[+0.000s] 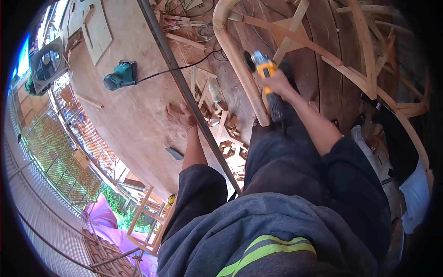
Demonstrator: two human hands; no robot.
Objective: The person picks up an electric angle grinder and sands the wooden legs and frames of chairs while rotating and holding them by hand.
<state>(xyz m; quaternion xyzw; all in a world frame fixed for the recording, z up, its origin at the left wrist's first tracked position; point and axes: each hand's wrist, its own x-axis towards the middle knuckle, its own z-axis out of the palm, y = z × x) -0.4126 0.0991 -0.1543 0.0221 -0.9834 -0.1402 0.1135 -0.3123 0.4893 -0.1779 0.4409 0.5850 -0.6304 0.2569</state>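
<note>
Closest to me is my grey knitted top (258, 217) with its bright yellow-green stripe, above dark cloth trousers. My left hand (182, 117) lies open on the table (143, 115), its fingers loosely spread against the smooth, dusty brown board, just beside the dark, straight edge strip (177, 74). My right hand (278, 84) is closed around the grinder (266, 70), a yellow and black tool with a metallic head and a round dark disc. The disc is right by the curved wooden frame (230, 50), pale and rounded; I can't tell whether they touch. Between table and frame lie jagged wood scraps (221, 127), thin and splintery. Farther along the table sits a green sander (121, 76) with a ribbed body and a black cord. Past that, at the far edge, stands a square-framed fan (47, 67).
</note>
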